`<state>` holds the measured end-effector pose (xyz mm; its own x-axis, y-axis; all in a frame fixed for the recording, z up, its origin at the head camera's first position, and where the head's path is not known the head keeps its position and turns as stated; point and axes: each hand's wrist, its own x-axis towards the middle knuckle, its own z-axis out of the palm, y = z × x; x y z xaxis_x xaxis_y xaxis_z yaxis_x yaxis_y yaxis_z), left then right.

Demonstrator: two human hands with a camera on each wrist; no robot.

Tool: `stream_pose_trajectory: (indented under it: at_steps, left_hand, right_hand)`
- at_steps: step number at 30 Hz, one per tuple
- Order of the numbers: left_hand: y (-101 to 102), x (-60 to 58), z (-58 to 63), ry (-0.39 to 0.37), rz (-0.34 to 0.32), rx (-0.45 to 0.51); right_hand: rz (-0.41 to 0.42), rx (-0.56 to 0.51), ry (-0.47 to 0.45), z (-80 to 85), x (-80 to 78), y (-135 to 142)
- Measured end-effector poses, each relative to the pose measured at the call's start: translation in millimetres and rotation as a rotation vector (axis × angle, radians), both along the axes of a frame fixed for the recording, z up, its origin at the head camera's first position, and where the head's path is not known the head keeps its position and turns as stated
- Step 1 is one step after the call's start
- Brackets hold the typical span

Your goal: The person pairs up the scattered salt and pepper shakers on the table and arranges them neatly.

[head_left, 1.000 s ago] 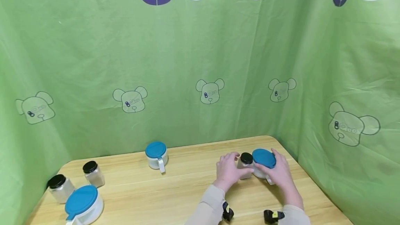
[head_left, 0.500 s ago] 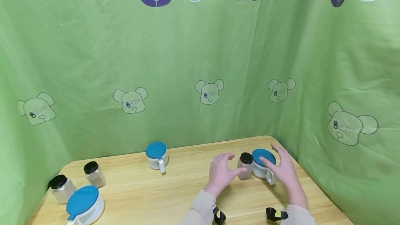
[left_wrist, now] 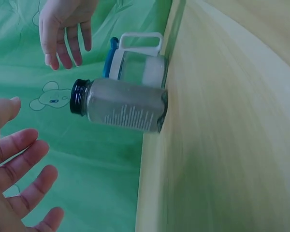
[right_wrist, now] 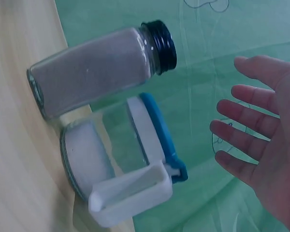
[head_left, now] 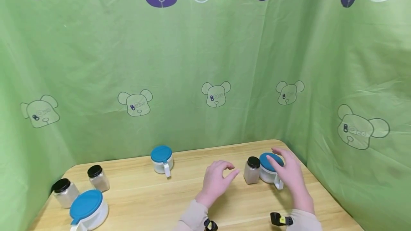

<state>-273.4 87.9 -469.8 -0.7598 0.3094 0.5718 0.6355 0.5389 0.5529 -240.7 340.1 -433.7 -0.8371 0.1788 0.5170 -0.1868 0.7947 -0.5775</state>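
Note:
A square glass jar with a black lid (head_left: 252,172) stands upright at the right of the table, filled with greyish powder. Right beside it is a round glass seasoning pot (right_wrist: 121,150) with a blue lid and white handle, white contents at its bottom. My left hand (head_left: 216,181) is off to the left of the jar, fingers relaxed and holding nothing. Above the pot hovers my right hand (head_left: 290,170), fingers spread loosely, apart from the lid in the right wrist view.
Another blue-lidded pot (head_left: 161,161) stands at the table's back edge. At the left are two black-lidded jars, one nearer the back (head_left: 99,179), one further left (head_left: 65,193), and a larger blue-lidded pot (head_left: 90,209). Green cloth (head_left: 179,63) surrounds the wooden table (head_left: 160,202).
Both hands have let go of the jar and pot and drawn away. The left hand has moved left and toward me; the right has lifted above the pot.

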Motion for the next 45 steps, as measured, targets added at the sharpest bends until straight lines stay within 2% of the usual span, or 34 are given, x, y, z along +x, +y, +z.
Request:
stream_pose_trajectory:
  at_steps: [8, 22, 29, 35, 40, 45]
  left_hand:
    - [-30.5, 1.5, -0.3, 0.116, -0.043, -0.022]
    - [-74.0, 10.2, -1.4, 0.195, -0.039, -0.098]
    - [-97.1, 15.8, -1.7, 0.220, -0.033, -0.121]
    - [-114.4, 20.3, 1.7, 0.197, -0.006, -0.139]
    - [-125.1, 17.5, 3.8, 0.213, 0.009, -0.150]
    - [-135.5, 12.4, 7.7, 0.210, 0.010, -0.156]
  right_hand:
    - [0.012, 0.006, 0.021, 6.6, 2.2, -15.3]
    - [0.075, -0.016, 0.103, 17.5, 0.2, -47.5]
    - [0.118, 0.007, 0.106, 24.3, -0.7, -64.0]
    - [0.176, 0.026, 0.087, 22.3, -2.1, -79.0]
    - [0.223, 0.041, 0.097, 20.8, -2.2, -91.7]
    - [0.252, 0.039, 0.062, 20.5, -2.7, -104.0]
